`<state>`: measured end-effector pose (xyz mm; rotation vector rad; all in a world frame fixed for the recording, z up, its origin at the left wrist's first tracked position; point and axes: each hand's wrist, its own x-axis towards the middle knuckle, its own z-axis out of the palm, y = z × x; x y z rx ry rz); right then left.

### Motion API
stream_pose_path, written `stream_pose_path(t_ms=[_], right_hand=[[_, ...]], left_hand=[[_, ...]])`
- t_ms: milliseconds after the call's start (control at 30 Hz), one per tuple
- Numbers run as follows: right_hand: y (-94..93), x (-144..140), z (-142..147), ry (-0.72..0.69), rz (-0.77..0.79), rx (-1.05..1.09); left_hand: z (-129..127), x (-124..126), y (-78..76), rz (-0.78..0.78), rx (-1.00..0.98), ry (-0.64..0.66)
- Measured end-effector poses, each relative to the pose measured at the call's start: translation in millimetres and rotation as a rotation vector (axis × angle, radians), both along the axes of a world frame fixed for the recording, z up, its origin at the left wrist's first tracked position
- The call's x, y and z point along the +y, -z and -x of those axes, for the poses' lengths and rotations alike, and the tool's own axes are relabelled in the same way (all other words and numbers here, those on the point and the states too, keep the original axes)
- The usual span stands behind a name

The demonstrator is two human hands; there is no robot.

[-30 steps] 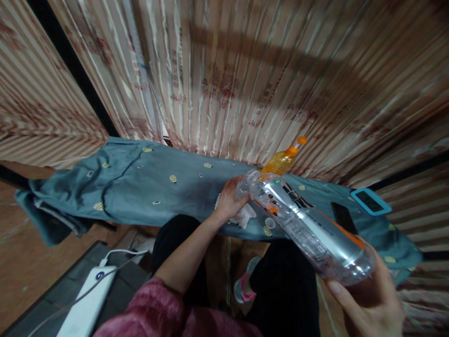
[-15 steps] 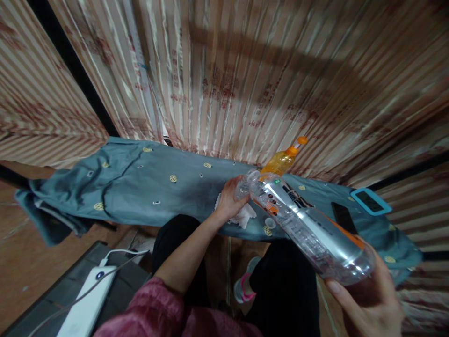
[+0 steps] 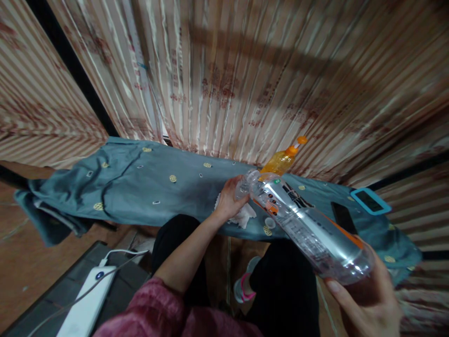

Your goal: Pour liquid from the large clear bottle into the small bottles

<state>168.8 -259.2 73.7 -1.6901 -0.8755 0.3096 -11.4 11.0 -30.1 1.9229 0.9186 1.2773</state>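
Observation:
My right hand point(image 3: 368, 302) grips the base of a large clear plastic bottle point(image 3: 308, 229), which is tilted down to the left with its open mouth near my left hand. My left hand point(image 3: 229, 199) is closed around a small clear cup-like object point(image 3: 242, 186) held at the bottle's mouth, above a white tissue point(image 3: 245, 215). A small white bottle cap point(image 3: 270, 222) lies on the blue-grey cloth point(image 3: 140, 192) that covers the narrow table. An orange drink bottle point(image 3: 282, 159) stands just behind the clear bottle.
A black phone point(image 3: 344, 217) and a blue-framed device point(image 3: 371, 201) lie on the cloth at the right. A white power bank point(image 3: 86, 304) with a cable rests on a dark surface at the lower left. Striped curtains hang behind the table.

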Motion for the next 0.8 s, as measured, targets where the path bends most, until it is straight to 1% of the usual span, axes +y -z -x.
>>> stream_pose_path(t_ms=[200,333,433,567,633,733,800], right_hand=[[5.3,-1.8,-2.6,-0.01,-0.022,0.02],[8.6,-2.2,-5.5,-0.02,-0.028,-0.011],[8.5,-1.2,-6.4,-0.006,-0.039,-0.047],[7.0,1.2,-6.1,-0.016,-0.04,-0.045],[6.3,2.1,-5.4,0.001,-0.038,-0.052],[5.9,2.7,-4.0,0.027,-0.046,-0.018],[6.7,2.5,-3.7,0.02,-0.043,0.036]], left_hand=[[0.1,-0.8,-0.4,-0.006,-0.02,-0.005],[-0.8,0.2,0.8,-0.012,-0.011,-0.013],[-0.8,0.6,0.8,-0.017,-0.007,-0.009],[-0.2,-0.3,-0.3,-0.022,-0.009,-0.001],[-0.2,-0.8,-0.3,-0.024,-0.013,-0.004],[-0.5,-1.2,0.3,-0.012,-0.007,-0.015],[-0.6,-1.0,0.7,-0.003,-0.004,-0.017]])
